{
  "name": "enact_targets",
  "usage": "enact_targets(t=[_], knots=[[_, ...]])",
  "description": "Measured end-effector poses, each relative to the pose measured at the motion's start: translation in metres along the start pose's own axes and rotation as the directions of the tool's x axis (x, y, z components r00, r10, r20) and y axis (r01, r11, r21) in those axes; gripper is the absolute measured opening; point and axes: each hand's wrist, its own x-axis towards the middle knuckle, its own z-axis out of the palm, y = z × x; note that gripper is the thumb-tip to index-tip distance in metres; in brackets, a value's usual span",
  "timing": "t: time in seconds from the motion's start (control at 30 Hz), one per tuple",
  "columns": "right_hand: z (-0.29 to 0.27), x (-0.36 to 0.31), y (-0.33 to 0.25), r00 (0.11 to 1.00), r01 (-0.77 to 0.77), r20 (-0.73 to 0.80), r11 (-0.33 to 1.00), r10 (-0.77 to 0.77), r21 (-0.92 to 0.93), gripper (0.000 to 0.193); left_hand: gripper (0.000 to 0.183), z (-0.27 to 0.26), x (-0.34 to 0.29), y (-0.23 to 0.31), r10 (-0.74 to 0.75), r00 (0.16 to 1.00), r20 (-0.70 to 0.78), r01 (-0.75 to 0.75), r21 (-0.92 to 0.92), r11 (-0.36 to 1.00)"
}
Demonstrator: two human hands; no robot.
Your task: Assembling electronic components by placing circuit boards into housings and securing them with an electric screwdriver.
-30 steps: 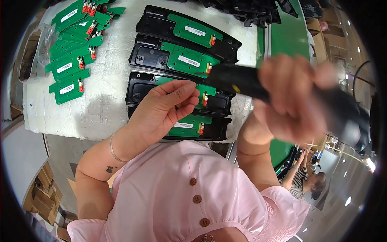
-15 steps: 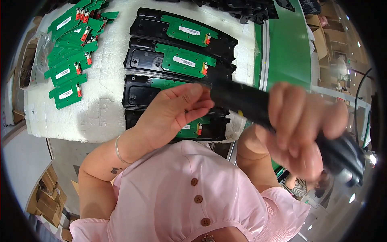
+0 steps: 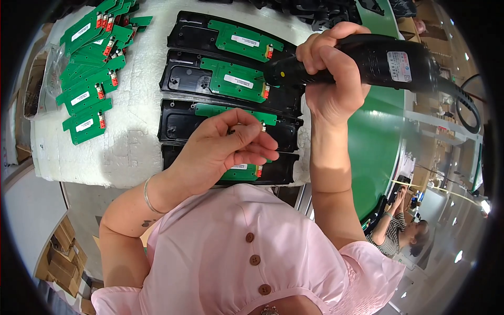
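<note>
Black plastic covers the power driver [image 3: 375, 58], which lies sideways above the right part of the second black panel [image 3: 181, 76] from the top, its narrow tip over the green circuit board [image 3: 215, 73]; contact is unclear. Wrapped firmly around its body is the right hand [image 3: 338, 89]. Near the panel below, the left hand [image 3: 220, 144] curls loosely; whether it pinches anything cannot be told. Loose green boards [image 3: 84, 97] overlap at left on white foam [image 3: 139, 105].
</note>
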Motion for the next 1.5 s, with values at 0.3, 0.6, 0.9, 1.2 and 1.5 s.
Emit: enact_targets(t=[0.3, 0.6, 0.9, 1.2, 1.5], knots=[[0.004, 0.006, 0.003, 0.996, -0.031, 0.085, 0.998, 0.035, -0.052, 0.014, 0.018, -0.004, 0.004, 0.002, -0.024, 0.987, -0.156, 0.009, -0.099, 0.995], [0.004, -0.005, -0.066, 0.929, 0.025, 0.355, 0.973, -0.107, 0.228, 0.043, 0.019, -0.012, 0.009, 0.000, 0.018, 0.995, -0.098, -0.046, -0.286, 0.957], [0.006, -0.022, -0.088, 0.912, 0.004, 0.402, 0.980, -0.085, 0.198, 0.024, 0.019, -0.014, 0.015, -0.006, 0.036, 0.999, -0.002, -0.034, -0.343, 0.939], [0.006, 0.004, -0.019, 0.995, 0.063, 0.067, 0.995, -0.068, 0.075, 0.023, 0.030, 0.014, 0.012, 0.001, -0.134, 0.989, -0.058, 0.112, -0.286, 0.952], [-0.001, 0.018, 0.003, 1.000, -0.005, 0.020, 1.000, 0.006, -0.020, 0.018, 0.023, -0.004, 0.007, -0.001, -0.035, 0.999, 0.027, 0.036, -0.051, 0.998]])
